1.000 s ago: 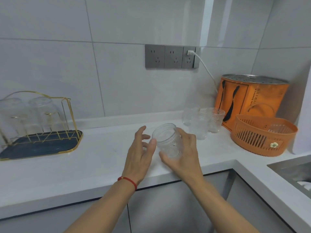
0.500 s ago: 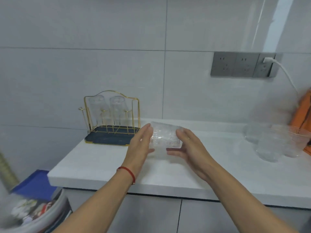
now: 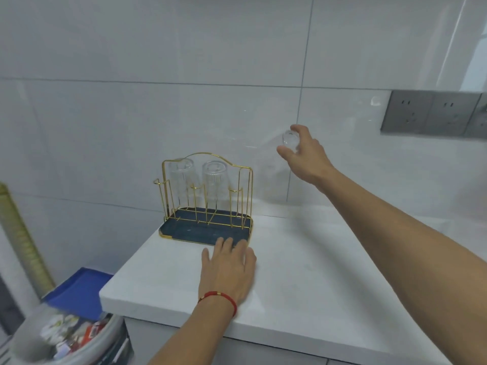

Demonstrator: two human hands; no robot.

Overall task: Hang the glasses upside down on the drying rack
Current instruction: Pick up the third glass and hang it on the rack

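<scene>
A gold wire drying rack (image 3: 168, 206) with a dark blue tray stands on the white counter against the wall. Two clear glasses (image 3: 214, 177) hang upside down on its back prongs. My right hand (image 3: 305, 156) is raised above and to the right of the rack, shut on a clear glass (image 3: 290, 139) whose body blurs toward the rack. My left hand (image 3: 229, 270), with a red string at the wrist, lies flat on the counter, fingers spread, its fingertips touching the front right edge of the rack's tray.
The counter (image 3: 303, 280) ends at a left edge just beyond the rack. Below it on the floor are a grey bin (image 3: 68, 338) full of rubbish and a blue lid (image 3: 79, 291). A grey socket panel (image 3: 432, 114) is on the wall at right.
The view has swung left toward the rack. My left hand let go of the glass and came down on the counter by the tray. My right hand lifted the glass alone, up beside the rack.
</scene>
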